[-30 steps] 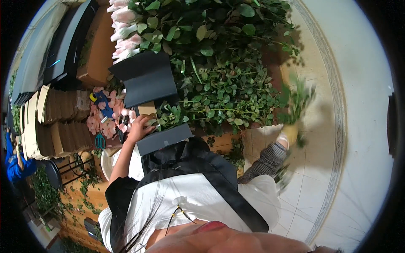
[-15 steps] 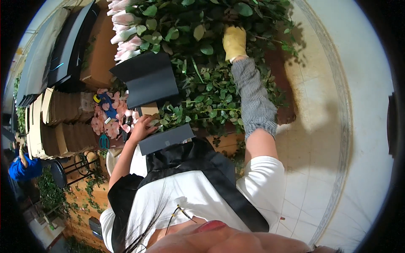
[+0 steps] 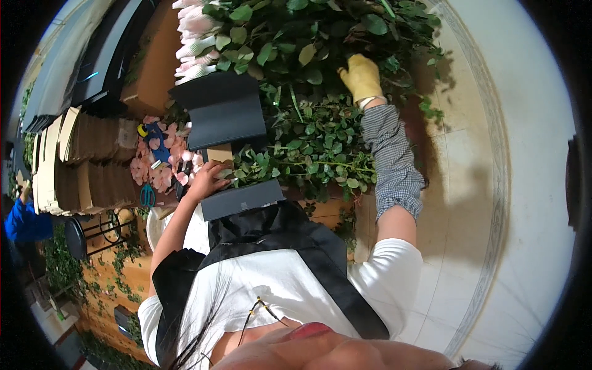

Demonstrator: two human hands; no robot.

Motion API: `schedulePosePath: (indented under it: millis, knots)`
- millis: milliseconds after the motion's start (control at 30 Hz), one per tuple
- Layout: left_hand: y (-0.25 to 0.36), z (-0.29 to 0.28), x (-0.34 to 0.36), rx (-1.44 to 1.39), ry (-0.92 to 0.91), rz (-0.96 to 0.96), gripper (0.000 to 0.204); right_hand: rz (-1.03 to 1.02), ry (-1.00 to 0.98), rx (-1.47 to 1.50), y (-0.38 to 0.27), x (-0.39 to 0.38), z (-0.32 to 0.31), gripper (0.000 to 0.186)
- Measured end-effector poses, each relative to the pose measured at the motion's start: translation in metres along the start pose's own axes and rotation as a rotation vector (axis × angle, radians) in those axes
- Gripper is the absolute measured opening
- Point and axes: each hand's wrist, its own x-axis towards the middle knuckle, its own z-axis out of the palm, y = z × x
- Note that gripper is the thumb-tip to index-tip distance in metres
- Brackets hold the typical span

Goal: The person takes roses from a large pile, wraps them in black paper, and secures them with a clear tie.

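The head view looks from the left of two side-by-side fisheye cameras worn on the person's head, facing steeply downward over the white shirt (image 3: 271, 277) and black apron (image 3: 262, 231) to the bench (image 3: 165, 199). The shirt lies closest to the lens and fills much of the near part, while the left hand (image 3: 209, 180), the right hand (image 3: 362, 77) and the leafy stems (image 3: 290, 28) sit farther out. Its wide sweep takes in stacked cardboard (image 3: 98, 137) on the left and tiled floor (image 3: 459, 185) on the right, with straight edges bending toward a dark, rounded rim.
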Motion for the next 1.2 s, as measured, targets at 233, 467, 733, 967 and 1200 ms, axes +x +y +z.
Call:
schedulePosePath:
  millis: [233, 467, 733, 967, 1200]
  knots:
    - [-0.001, 0.001, 0.001, -0.007, -0.006, -0.012, 0.047, -0.384, 0.748, 0.282, -0.040, 0.004, -0.006, 0.028]
    - [0.006, -0.002, 0.002, -0.012, -0.017, -0.002, 0.046, -0.078, 0.600, 0.053, -0.050, 0.130, 0.010, 0.011]
    - [-0.003, 0.002, 0.000, 0.028, 0.005, -0.010, 0.047, -0.175, 0.791, 0.315, -0.031, 0.101, -0.032, 0.014]
    - [-0.011, 0.007, 0.001, -0.013, 0.008, -0.007, 0.051, -0.765, 1.015, 0.895, -0.125, 0.020, -0.132, 0.019]
    - [-0.003, 0.006, -0.007, -0.187, 0.078, -0.040, 0.050, -0.650, 0.060, 0.466, -0.096, -0.120, -0.031, 0.016]
